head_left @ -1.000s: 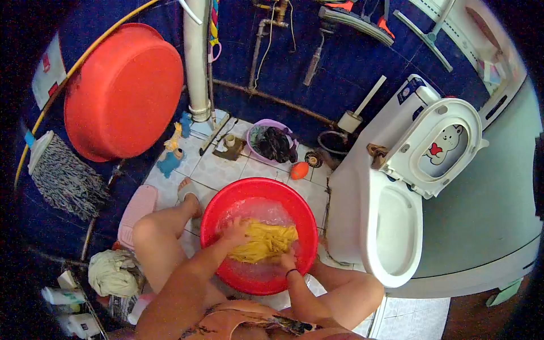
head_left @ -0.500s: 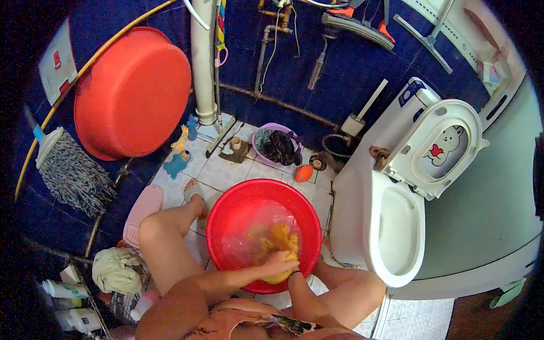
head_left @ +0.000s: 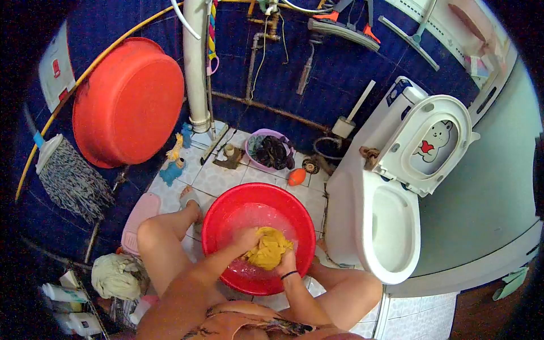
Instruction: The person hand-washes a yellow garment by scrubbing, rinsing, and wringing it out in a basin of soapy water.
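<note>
A bunched yellow cloth (head_left: 267, 249) is held over the red basin (head_left: 209, 224), which stands on the floor between my legs with cloudy, sudsy water in it. My left hand (head_left: 247, 238) grips the cloth's left side, its fingers partly hidden by folds. On the right side of the cloth, my right hand (head_left: 288, 259) closes on it; a dark band circles that wrist. Some of the cloth's lower edge is close to the water, and I cannot tell whether it touches.
A white toilet (head_left: 371, 226) with its lid up stands at the right. Beyond the basin are a purple tub (head_left: 253, 157) with dark cloth and an orange object (head_left: 296, 177). A large red tub (head_left: 127, 105) and a mop (head_left: 73, 178) hang at left. Bottles (head_left: 65, 293) stand lower left.
The cloth has come up out of the water into a bunch. My hands, close together before, are now apart on either side of it. The view has shifted slightly.
</note>
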Motion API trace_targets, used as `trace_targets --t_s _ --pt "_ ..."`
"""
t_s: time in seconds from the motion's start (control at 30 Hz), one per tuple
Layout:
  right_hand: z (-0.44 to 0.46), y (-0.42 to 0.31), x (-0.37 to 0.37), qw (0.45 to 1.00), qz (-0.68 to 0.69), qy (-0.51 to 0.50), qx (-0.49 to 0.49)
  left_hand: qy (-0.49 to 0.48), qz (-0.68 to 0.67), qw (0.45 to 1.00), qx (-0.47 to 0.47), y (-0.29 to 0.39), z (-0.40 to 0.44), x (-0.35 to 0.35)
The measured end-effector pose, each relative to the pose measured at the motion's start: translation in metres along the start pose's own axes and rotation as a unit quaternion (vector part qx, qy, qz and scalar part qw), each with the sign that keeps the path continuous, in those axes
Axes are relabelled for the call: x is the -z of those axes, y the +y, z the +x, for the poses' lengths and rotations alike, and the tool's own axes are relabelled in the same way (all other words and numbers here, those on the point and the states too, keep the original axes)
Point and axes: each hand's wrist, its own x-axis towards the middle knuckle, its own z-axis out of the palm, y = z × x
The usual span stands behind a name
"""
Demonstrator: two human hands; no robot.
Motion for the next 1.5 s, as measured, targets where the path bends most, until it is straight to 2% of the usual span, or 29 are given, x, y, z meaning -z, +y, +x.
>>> trace_targets --t_s 0.03,0.1,0.17,0.27,0.37,0.47,0.53,0.6,0.67,0.7,0.77,0.8,0.9,0.97,1.0,1.1,1.13,1.2,1.27,1.33,1.4,1.5 --pt "0.003 -0.002 0.004 1.000 -0.022 0.011 0.002 -0.027 0.060 0.998 0.007 -0.001 -0.005 0.017" --pt "0.018 -0.003 0.026 0.965 -0.234 0.050 0.107 -0.059 0.139 0.988 0.034 -0.008 -0.014 0.038" --pt "0.034 -0.002 0.051 0.872 -0.436 0.087 0.204 -0.069 0.176 0.979 0.076 -0.023 -0.020 0.048" --pt "0.031 -0.012 0.044 0.748 -0.634 0.183 0.076 -0.022 0.130 0.984 0.121 -0.087 -0.004 0.009" --pt "0.074 0.017 0.130 0.689 -0.666 0.224 0.179 -0.004 0.146 0.989 0.033 -0.036 -0.028 0.038" --pt "0.103 0.037 0.188 0.763 -0.605 0.158 0.166 -0.045 0.221 0.970 -0.092 -0.077 -0.028 -0.038" --pt "0.083 0.026 0.161 0.822 -0.552 0.139 -0.023 -0.078 0.173 0.980 -0.058 -0.077 -0.027 -0.052" --pt "0.045 0.015 0.094 0.861 -0.463 0.171 -0.124 -0.112 0.063 0.992 -0.018 -0.085 -0.024 -0.073" --pt "0.004 0.010 0.016 0.891 -0.352 0.251 -0.136 -0.142 -0.111 0.983 0.028 -0.105 -0.018 -0.109" --pt "0.003 0.007 0.015 0.901 -0.337 0.225 -0.152 -0.122 -0.225 0.967 0.006 -0.101 -0.018 -0.121" --pt "-0.003 0.003 0.018 0.918 -0.302 0.173 -0.190 -0.079 -0.440 0.894 -0.033 -0.076 -0.022 -0.153" --pt "-0.002 0.001 0.027 0.931 -0.269 0.141 -0.201 -0.087 -0.446 0.889 -0.058 -0.049 -0.024 -0.134" --pt "0.012 -0.001 0.060 0.958 -0.177 0.054 -0.219 -0.160 -0.346 0.914 -0.137 0.077 -0.048 -0.023" --pt "0.010 -0.004 0.060 0.968 -0.141 0.021 -0.206 -0.140 -0.227 0.946 -0.184 0.124 -0.067 0.023" --pt "0.009 -0.005 0.058 0.974 -0.130 0.012 -0.188 -0.138 -0.221 0.945 -0.197 0.124 -0.067 0.005" --pt "0.003 -0.007 0.043 0.986 -0.121 -0.010 -0.115 -0.172 -0.260 0.946 -0.091 0.119 -0.063 -0.021" --pt "0.003 -0.006 0.038 0.988 -0.121 -0.013 -0.094 -0.101 -0.347 0.927 -0.096 0.119 -0.062 -0.024" --pt "-0.002 -0.004 0.021 0.990 -0.126 -0.007 -0.058 0.072 -0.293 0.945 -0.129 0.085 -0.040 -0.044" --pt "-0.008 -0.002 0.001 0.992 -0.121 0.003 -0.032 -0.015 -0.249 0.963 -0.103 0.032 -0.014 -0.056" --pt "-0.013 0.000 -0.014 0.996 -0.089 0.004 -0.027 0.049 -0.286 0.953 -0.084 0.008 -0.010 -0.036" --pt "-0.012 -0.004 -0.018 0.999 -0.007 -0.024 -0.047 0.012 -0.132 0.989 -0.071 -0.038 0.003 -0.039" --pt "0.004 0.002 0.006 0.990 -0.118 0.046 0.069 -0.103 0.056 0.983 0.144 -0.039 -0.007 0.000"
